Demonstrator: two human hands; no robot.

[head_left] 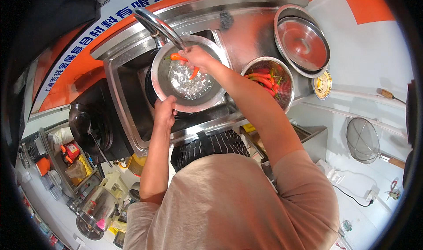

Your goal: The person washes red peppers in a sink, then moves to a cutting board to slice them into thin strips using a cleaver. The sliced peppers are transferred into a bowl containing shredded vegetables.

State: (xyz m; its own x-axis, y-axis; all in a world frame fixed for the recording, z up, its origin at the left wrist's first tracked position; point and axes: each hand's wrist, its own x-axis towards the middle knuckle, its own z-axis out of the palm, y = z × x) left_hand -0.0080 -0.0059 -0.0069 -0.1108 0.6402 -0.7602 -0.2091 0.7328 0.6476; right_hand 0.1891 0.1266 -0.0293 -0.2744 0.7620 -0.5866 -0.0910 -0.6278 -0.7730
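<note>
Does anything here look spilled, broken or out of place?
Nothing looks clearly spilled or broken. The right hand holds chili peppers over the metal basin; the left hand grips its rim. One oddity: a dark patch stands out against the shiny steel counter. Stain or object, I can't tell.

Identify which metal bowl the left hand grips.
The basin of water under the faucet: the left hand grips its rim; no hand is on the perforated colander of peppers or the stacked bowls.

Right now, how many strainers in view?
2: a metal colander holding red peppers, right of the sink, and a wire skimmer at far right. Others may be hidden.
</note>
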